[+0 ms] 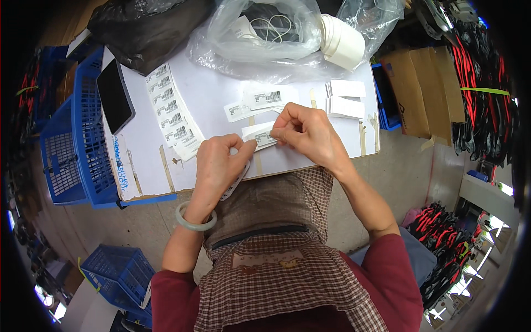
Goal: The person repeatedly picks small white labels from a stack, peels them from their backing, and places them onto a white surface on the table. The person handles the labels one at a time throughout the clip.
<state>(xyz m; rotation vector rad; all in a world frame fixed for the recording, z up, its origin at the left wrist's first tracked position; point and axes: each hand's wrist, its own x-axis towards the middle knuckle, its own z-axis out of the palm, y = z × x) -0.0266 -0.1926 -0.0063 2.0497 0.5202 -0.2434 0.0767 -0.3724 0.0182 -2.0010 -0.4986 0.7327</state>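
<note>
At the near edge of the white tabletop, my two hands meet over a small white barcode label [260, 136]. My right hand [311, 133] pinches its right end between thumb and fingers. My left hand [220, 160] is closed at the label's left end, thumb tip against it; whether it grips the label or its backing is hard to see. A white printed strip [235, 181] hangs below my left hand at the table edge. Just beyond lie more barcode labels [268, 98]. Left of them runs a long strip of barcode labels [170, 108].
A dark phone [115, 97] lies at the table's left edge beside a blue crate [91, 133]. Small white card stacks [345, 99] sit right. A clear plastic bag [221, 50], white rolls [343, 41] and black bag [149, 33] occupy the back. A cardboard box [423, 91] stands right.
</note>
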